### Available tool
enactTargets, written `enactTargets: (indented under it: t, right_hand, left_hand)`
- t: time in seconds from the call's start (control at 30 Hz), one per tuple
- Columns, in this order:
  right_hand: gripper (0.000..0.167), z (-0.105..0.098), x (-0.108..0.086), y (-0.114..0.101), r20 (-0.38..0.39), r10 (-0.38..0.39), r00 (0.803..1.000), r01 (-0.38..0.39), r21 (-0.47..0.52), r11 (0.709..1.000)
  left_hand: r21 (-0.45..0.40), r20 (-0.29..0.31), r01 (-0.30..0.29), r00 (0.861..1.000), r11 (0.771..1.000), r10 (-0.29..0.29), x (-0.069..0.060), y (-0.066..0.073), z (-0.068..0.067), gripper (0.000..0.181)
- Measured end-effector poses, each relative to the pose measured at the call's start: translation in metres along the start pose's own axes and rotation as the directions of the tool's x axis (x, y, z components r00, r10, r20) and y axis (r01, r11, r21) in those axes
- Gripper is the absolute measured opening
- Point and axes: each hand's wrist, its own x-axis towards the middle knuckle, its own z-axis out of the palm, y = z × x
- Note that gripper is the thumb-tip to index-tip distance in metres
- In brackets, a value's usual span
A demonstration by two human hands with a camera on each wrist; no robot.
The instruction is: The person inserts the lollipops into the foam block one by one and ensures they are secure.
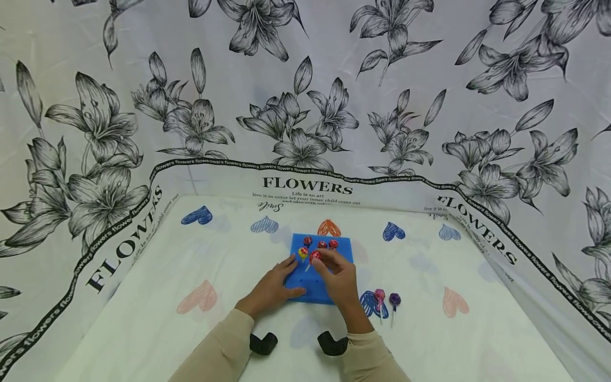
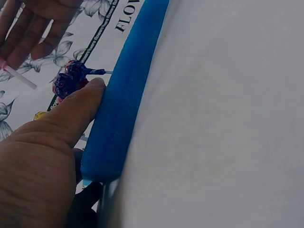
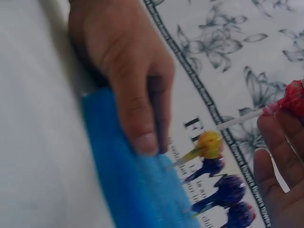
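A blue block (image 1: 312,292) with small holes in its top lies in front of me. My left hand (image 1: 269,289) rests on its left side, thumb laid over the top and fingers along the edge. Over the block, my right hand (image 1: 342,278) pinches a red-wrapped lollipop (image 3: 294,97) by its head, the white stick free of the block. Several lollipops stand in the block: a yellow one (image 3: 210,144) near the left fingers, a dark one (image 1: 307,241) behind it, and two red-topped ones (image 1: 333,244) farther right. The right fingers partly hide the block's right side.
A pink lollipop (image 1: 380,295) and a purple lollipop (image 1: 394,300) lie on the white heart-printed cloth (image 1: 238,249), right of the right hand. Flower-printed fabric (image 1: 305,122) rises behind and at both sides. A black angular piece (image 1: 263,344) sits by the left wrist, another (image 1: 332,344) by the right.
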Motion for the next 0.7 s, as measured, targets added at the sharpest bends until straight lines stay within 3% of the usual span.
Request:
enactTargets:
  t: [0.2,0.4,0.7]
  right_hand:
    - [0.022,0.006,-0.003,0.016,0.043,-0.024,0.999,0.023,0.015,1.000]
    - [0.023,0.008,-0.007,0.018,0.077,0.045,0.996,-0.043,-0.026,0.999]
    - [0.025,0.010,-0.011,0.025,0.123,0.095,0.988,-0.084,-0.098,0.992]
  left_hand:
    - [0.004,-0.027,-0.044,0.999,0.999,0.044,0.001,0.001,-0.001,0.087]
    - [0.005,-0.026,-0.027,0.999,1.000,0.027,0.000,0.004,-0.002,0.086]
    - [0.007,-0.035,-0.040,0.999,0.999,0.041,-0.003,0.004,-0.001,0.085]
